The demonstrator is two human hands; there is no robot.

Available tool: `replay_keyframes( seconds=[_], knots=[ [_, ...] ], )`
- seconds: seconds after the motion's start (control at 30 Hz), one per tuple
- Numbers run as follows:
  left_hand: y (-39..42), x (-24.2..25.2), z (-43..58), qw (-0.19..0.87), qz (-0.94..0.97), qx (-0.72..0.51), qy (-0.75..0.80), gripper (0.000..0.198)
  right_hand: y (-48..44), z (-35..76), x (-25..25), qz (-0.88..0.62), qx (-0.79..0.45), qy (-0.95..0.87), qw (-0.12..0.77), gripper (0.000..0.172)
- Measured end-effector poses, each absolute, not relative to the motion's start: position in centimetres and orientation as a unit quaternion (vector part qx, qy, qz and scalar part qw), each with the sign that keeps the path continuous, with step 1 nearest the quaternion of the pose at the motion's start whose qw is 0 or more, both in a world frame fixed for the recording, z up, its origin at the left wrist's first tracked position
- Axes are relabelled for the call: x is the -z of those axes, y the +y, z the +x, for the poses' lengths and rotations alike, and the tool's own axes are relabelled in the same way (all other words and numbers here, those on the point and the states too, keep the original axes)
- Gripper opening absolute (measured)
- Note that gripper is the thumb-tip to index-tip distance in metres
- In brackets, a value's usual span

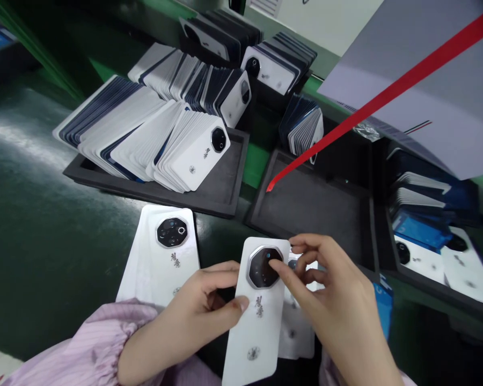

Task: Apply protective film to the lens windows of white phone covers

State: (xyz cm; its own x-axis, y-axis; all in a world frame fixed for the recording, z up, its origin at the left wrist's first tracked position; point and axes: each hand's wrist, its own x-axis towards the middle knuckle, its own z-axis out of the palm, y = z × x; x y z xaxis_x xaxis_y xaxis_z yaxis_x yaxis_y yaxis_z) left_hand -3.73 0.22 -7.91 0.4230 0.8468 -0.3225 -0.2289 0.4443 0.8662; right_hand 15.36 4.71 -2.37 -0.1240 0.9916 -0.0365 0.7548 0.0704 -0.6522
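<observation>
My left hand pinches a white phone back panel by its left edge, thumb on the front face and fingers behind. The panel tilts slightly, with a dark octagonal camera area at its top and black characters below. My right hand grips the upper right side; its thumb rests on the camera area and its fingers curl by the edge. Behind the held panel, more panels lie partly hidden beneath my right hand. A small stack of white panels lies to the left of my left hand.
Rows of leaning panels fill much of a black tray. Another black tray stands beside it, and a third, at right, holds panels and blue film pieces. A red strip hangs across the upper right.
</observation>
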Motion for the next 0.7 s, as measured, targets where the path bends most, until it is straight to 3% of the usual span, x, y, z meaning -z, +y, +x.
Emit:
replay_keyframes(
  seconds=[0.13, 0.2, 0.33, 0.4, 0.53, 0.7],
  knots=[
    [0.1, 7.5, -3.9, 0.731, 0.433, -0.341, 0.403, 0.021, 6.0, 17.4, 2.0, -0.574, -0.488, -0.643, 0.142, 0.016],
    [0.2, 7.5, -4.8, 0.661, 0.495, -0.328, 0.458, 0.025, 6.7, 19.0, 1.9, -0.571, -0.521, -0.624, 0.118, 0.02],
    [0.2, 7.8, -8.5, 0.314, 0.584, -0.188, 0.725, 0.044, 7.8, 22.3, 2.2, -0.593, -0.517, -0.609, 0.099, 0.031],
    [0.3, 8.0, -10.6, 0.224, 0.564, -0.111, 0.787, 0.05, 8.2, 23.1, 2.3, -0.59, -0.531, -0.601, 0.095, 0.029],
    [0.8, 7.7, -12.9, 0.239, 0.519, -0.008, 0.821, 0.042, 8.3, 23.4, 1.9, -0.573, -0.568, -0.579, 0.117, 0.028],
    [1.5, 7.2, -13.8, 0.294, 0.509, -0.013, 0.809, 0.035, 7.6, 23.6, 0.6, -0.556, -0.603, -0.551, 0.156, 0.032]
  ],
)
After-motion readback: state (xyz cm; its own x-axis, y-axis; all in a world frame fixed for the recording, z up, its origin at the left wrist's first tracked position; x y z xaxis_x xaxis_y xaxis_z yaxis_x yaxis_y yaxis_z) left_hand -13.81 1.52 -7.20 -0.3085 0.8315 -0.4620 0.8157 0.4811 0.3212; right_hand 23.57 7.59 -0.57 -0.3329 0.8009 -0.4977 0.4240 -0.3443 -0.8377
